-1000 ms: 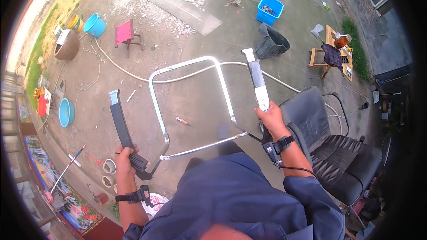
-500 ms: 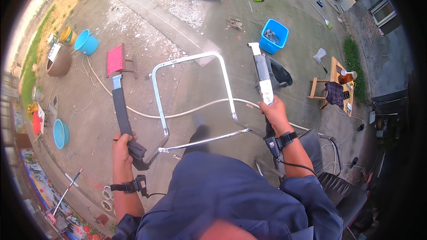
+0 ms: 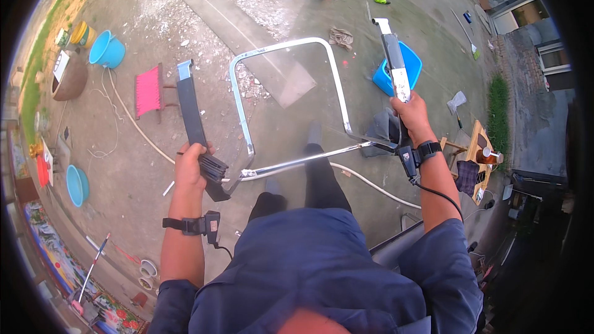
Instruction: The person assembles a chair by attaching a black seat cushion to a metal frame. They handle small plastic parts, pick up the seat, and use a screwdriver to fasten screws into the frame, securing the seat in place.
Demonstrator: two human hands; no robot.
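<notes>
A chrome tube chair frame [image 3: 284, 44] hangs in front of my body, held up by both hands. It has a rounded loop, a straight crossbar [image 3: 297, 166] nearer me, and a dark armrest on each side. My left hand [image 3: 189, 170] is closed round the near end of the left black armrest [image 3: 190, 108]. My right hand [image 3: 413, 116] grips the right armrest [image 3: 393, 52], just behind a white patch on it. Bare metal shows at the far tips of both armrests. The palm side of each grip is hidden.
A blue bin [image 3: 416, 65] stands beyond the right armrest, with a grey-black piece [image 3: 380, 125] nearer me. A white hose [image 3: 139, 133] crosses the ground under the frame. Left are a pink stool [image 3: 148, 89] and blue buckets [image 3: 108, 51]; right, a wooden bench [image 3: 482, 154].
Both hands have shifted up and to the right in view with the chair frame between them. My view has moved, and the black chair by my right side has mostly left it.
</notes>
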